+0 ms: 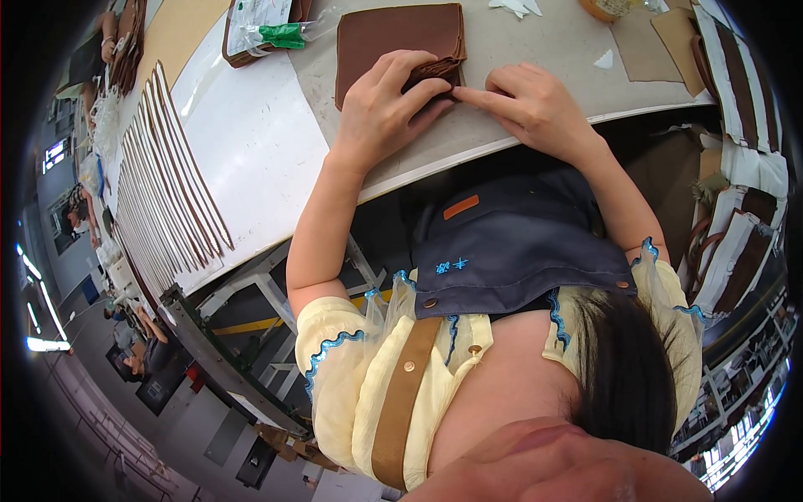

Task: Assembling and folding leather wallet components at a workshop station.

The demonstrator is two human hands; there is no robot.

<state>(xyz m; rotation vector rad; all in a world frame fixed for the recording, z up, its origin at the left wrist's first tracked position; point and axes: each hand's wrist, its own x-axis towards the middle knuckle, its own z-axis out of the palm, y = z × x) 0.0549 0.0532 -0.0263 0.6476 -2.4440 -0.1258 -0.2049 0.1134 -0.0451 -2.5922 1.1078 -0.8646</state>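
Note:
A stack of flat brown leather-like pieces point(400, 38) lies on the worktable, its near right corner fanned and lifted. My left hand point(386, 102) is closed over the near edge of this stack, fingers bent around the raised layers and thumb low beside them. From the right, my right hand point(531, 105) reaches in with its index finger stretched to the stack's corner, right by the left fingertips. Its other fingers are curled. Whatever lies at the right fingertip is too small to make out.
Long thin brown strips point(171, 167) lie in a row on the white tabletop point(251, 134) at left. Behind are a bundle with a green wrapper point(283, 35) and an amber container point(606, 8). Brown sheets point(648, 50) and white-and-brown pieces point(736, 75) are at right.

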